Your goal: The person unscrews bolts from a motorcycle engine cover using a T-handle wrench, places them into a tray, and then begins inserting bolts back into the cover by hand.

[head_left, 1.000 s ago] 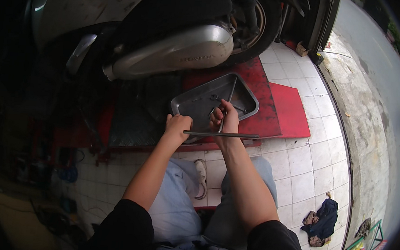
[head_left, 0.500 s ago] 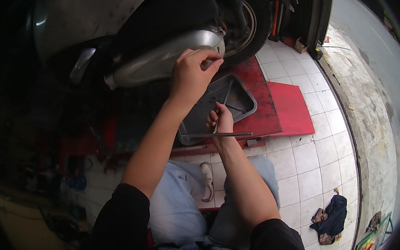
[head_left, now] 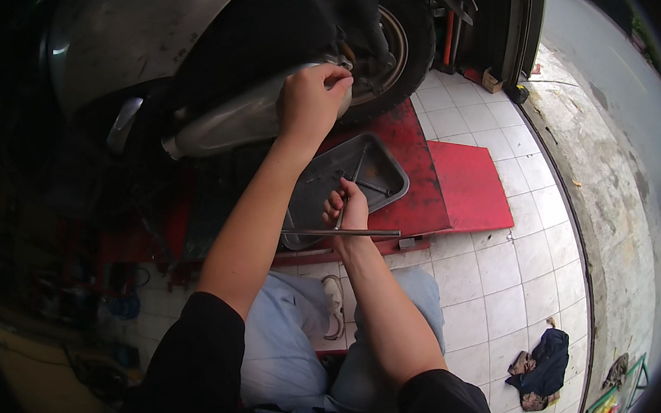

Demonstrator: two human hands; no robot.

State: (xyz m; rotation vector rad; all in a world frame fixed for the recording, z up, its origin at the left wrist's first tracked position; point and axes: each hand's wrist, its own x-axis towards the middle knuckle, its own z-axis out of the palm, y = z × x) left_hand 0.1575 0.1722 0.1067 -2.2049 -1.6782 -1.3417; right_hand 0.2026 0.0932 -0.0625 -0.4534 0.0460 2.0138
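My left hand [head_left: 313, 100] is raised over the rear end of a silver engine-side cover [head_left: 232, 121] on a scooter, thumb and fingertips pinched together. Whatever lies between those fingertips is too small or hidden to make out. Lower down, my right hand [head_left: 351, 210] is wrapped round the shaft of a T-handle wrench, whose long crossbar [head_left: 379, 233] lies across my wrist. Just beyond that hand, a grey plastic tray [head_left: 401, 182] rests on the red lift platform, with a dark, several-armed tool [head_left: 361, 158] inside it.
The scooter's rear wheel [head_left: 413, 65] stands at the far side of the red platform [head_left: 419, 167], which has a red ramp flap [head_left: 472, 188]. White floor tiles [head_left: 488, 277] run to a kerb and road at right. A dark cloth [head_left: 547, 363] lies on the tiles.
My left hand has moved farther away along the cover's rear end, fingertips still pinched. My right hand keeps its hold on the T-handle wrench. The whole view has shifted slightly.
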